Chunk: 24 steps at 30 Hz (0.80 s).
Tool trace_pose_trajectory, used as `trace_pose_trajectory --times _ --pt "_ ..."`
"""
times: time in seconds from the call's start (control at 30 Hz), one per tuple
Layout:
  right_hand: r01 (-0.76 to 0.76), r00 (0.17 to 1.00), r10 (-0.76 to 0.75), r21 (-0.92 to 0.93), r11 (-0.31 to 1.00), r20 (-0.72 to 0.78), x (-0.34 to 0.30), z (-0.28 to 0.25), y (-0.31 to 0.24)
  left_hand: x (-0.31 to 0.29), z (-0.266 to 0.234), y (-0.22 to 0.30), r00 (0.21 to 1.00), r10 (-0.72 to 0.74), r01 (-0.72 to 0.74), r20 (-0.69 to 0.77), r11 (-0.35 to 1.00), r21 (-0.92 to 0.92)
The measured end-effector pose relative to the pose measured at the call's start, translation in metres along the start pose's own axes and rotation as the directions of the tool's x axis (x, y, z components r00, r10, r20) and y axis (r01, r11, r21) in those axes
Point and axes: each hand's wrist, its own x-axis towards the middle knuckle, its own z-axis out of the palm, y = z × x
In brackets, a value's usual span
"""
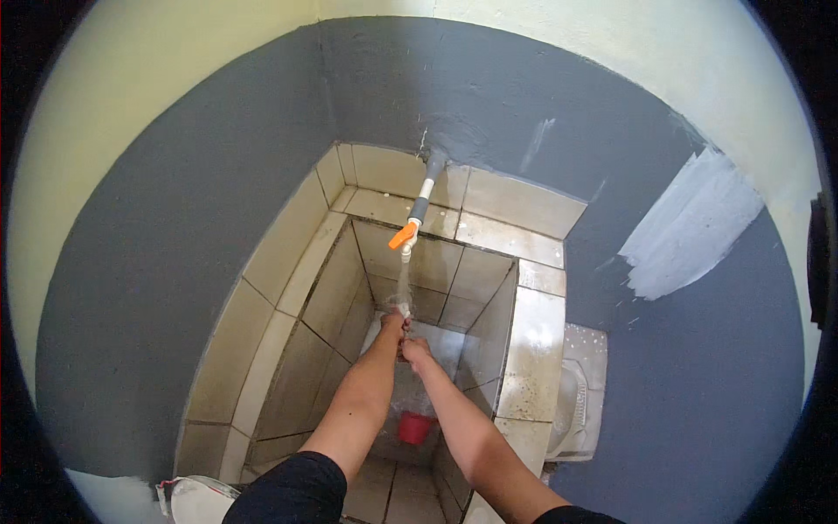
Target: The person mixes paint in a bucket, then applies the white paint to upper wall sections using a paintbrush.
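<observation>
Both my arms reach down into a tiled water basin (327, 367). Water runs from a white tap (411, 248) with an orange lever (403, 236) onto my hands. Directly in the stream, my left hand (395, 321) is closed. Just below it and to its right, my right hand (416, 351) is closed too, its fingers close to the left hand. A small whitish patch shows at the left fingertips; whether it is an object or splashing water is unclear. What the fingers hold, if anything, is too small to make out.
A red dipper or small pail (415, 428) sits low in the basin, between my forearms. The basin's tiled rim (532, 349) runs along the right, with a squat toilet (572, 402) beyond it. A white round container (199, 500) stands at the lower left.
</observation>
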Motion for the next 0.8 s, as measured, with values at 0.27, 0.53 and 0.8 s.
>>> trace_pose_trajectory --times 0.27,0.53,0.8 --pt "0.18 0.954 -0.229 -0.241 0.954 -0.195 0.105 -0.023 0.036 -0.055 0.057 0.029 0.943 0.061 -0.126 0.326 0.976 0.18" --pt "0.214 0.947 -0.276 -0.314 0.925 -0.166 0.029 0.037 -0.007 -0.041 0.001 0.053 0.953 0.251 -0.29 0.17 0.916 0.277" --pt "0.142 0.879 -0.34 -0.496 0.857 -0.335 0.061 -0.029 0.016 -0.077 0.079 0.014 0.933 0.263 -0.312 0.247 0.931 0.188"
